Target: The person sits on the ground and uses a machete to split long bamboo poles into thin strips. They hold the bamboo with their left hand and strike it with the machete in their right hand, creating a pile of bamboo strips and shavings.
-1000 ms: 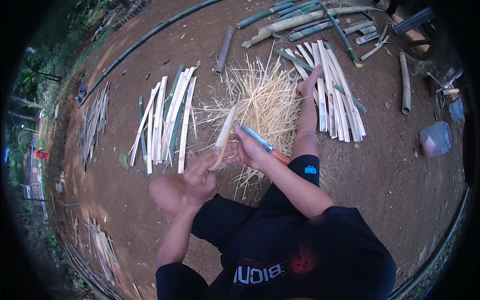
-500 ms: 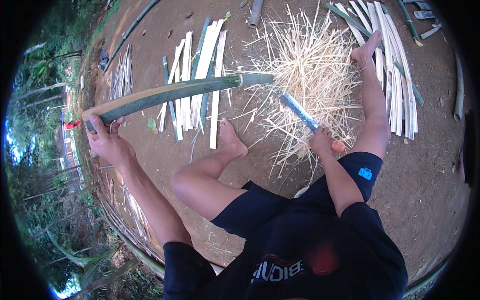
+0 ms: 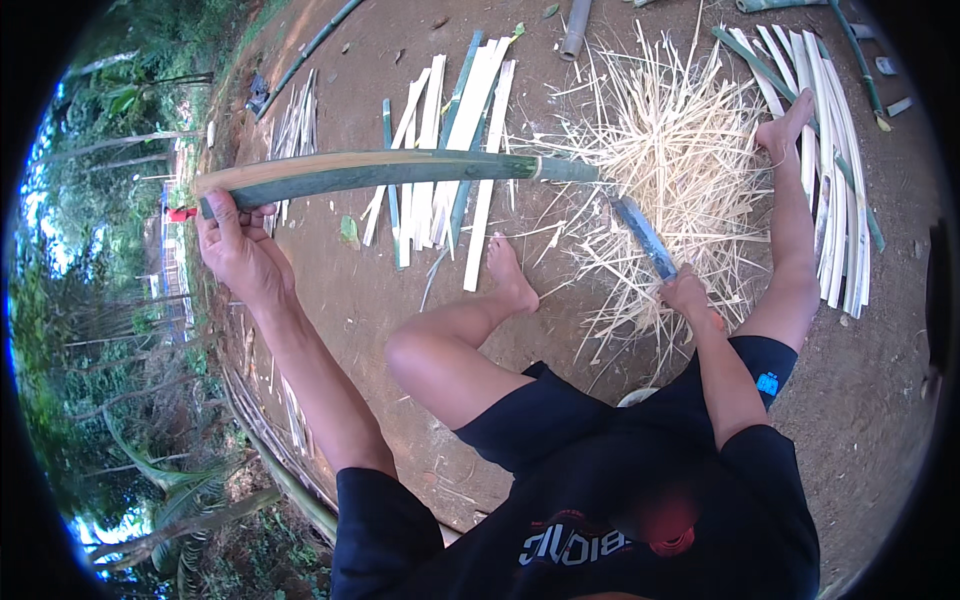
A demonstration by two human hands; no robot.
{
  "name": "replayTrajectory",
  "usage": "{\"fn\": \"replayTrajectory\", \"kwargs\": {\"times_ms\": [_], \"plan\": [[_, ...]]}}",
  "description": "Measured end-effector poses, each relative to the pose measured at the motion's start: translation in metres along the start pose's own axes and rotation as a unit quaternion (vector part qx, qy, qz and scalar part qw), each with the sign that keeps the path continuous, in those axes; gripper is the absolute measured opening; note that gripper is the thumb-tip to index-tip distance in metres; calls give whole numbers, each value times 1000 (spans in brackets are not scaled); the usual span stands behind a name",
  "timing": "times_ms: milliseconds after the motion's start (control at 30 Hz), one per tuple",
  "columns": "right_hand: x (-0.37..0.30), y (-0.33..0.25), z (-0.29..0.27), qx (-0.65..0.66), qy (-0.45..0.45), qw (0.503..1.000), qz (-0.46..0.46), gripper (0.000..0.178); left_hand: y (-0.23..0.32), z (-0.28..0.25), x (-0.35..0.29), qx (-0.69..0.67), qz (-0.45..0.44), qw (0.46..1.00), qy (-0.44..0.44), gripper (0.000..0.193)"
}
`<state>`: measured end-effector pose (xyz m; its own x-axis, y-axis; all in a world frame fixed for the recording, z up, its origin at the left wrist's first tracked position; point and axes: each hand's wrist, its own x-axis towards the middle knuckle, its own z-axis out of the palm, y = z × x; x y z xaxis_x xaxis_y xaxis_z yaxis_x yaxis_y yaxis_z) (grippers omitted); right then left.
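Observation:
A long green bamboo strip [image 3: 400, 172], pale along its upper face and ringed by a node near its far end, stretches across the view. My left hand [image 3: 240, 245] grips its left end, thumb on top. In my right hand [image 3: 686, 294] is a machete [image 3: 643, 238] with a broad, worn blade pointing up and left. An orange-red handle end shows by the wrist. The blade tip lies just below the strip's right end; whether they touch I cannot tell. Beneath the blade spreads a heap of pale bamboo shavings [image 3: 690, 140].
Split bamboo slats [image 3: 465, 110] lie behind the held strip, with more long slats [image 3: 835, 180] beyond my right foot. Thin sticks [image 3: 294, 125] are bundled at the far left. A short bamboo tube [image 3: 576, 28] lies at the top. My bare feet rest on brown earth.
The whole view has shifted, so the ground and slats appear farther right. The bamboo strip looks more level, and the machete's handle is more hidden. Both hands keep their hold.

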<state>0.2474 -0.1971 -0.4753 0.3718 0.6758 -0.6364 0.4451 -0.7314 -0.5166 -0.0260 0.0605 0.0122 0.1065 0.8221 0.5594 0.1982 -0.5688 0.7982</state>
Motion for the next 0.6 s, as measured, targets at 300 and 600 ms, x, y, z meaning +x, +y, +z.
{"fn": "replayTrajectory", "kwargs": {"times_ms": [300,600], "plan": [[-89,-72,-12,421,-4,906,-50,43,28,2,-50,-36,-21,995,-91,19],[-251,-161,-92,345,61,882,-313,37,80,-27,-95,74,2,989,-132,25]]}}
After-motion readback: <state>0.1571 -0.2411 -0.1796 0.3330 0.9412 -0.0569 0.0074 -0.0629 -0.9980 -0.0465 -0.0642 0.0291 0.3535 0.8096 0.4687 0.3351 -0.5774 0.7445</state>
